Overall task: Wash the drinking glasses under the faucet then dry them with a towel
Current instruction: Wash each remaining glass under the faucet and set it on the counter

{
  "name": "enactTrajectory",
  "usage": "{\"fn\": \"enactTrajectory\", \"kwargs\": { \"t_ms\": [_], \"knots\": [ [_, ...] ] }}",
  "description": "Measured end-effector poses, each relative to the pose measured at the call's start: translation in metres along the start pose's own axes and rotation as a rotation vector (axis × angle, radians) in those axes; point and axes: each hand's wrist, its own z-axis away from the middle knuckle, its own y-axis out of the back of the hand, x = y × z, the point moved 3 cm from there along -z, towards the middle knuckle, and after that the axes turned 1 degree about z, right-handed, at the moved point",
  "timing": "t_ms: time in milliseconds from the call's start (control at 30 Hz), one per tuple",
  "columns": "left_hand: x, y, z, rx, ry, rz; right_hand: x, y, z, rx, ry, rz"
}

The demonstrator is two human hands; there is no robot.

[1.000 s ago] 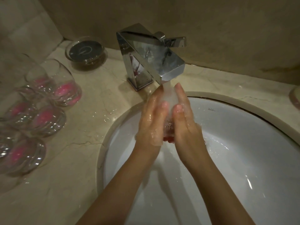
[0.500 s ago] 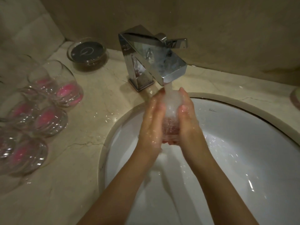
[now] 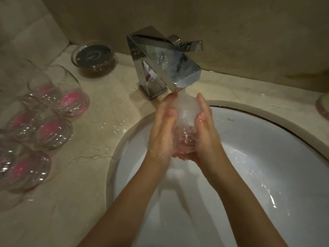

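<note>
Rinsing one drinking glass over the basin (image 3: 267, 175), under the running faucet (image 3: 165, 68).

We see the marble counter (image 3: 99, 132) bearing a cluster of waiting glasses (image 3: 53, 129) with pink bases, well apart from the stream, and a lidded dish (image 3: 93, 57) behind them. The left hand (image 3: 162, 127) and right hand (image 3: 204, 132) cup the glass (image 3: 185, 129) from both sides, fingers laid nearly straight along its wall, its mouth directly below the spout. We judge the step best done by turning the slippery glass slowly so water sweeps rim and base, keeping it low over the basin. No towel is in view.
</note>
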Motion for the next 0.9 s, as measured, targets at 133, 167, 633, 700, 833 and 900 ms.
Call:
{"fn": "enactTrajectory", "kwargs": {
  "t_ms": [133,167,633,700,833,900],
  "knots": [
    [-0.0035,-0.0008,0.0012,0.017,-0.096,-0.233,0.0,-0.0025,0.0056,0.083,0.155,0.312],
    [-0.0013,-0.0031,0.0033,-0.015,-0.111,-0.294,-0.0004,-0.0026,0.007,0.097,0.182,0.343],
    [-0.0001,-0.0011,0.0051,-0.028,-0.177,-0.552,0.0003,-0.0041,0.0046,0.057,0.115,0.243],
    [0.0012,0.0008,0.005,-0.02,-0.045,-0.459,0.0025,-0.0033,0.0022,0.052,0.064,0.092],
    [0.0023,0.0021,0.0018,-0.005,0.091,-0.216,0.0056,-0.002,-0.0004,-0.007,-0.069,-0.119],
    [0.0049,0.0044,0.002,-0.003,0.029,-0.302,0.0063,-0.002,-0.0001,0.014,-0.02,0.018]
  ]
}}
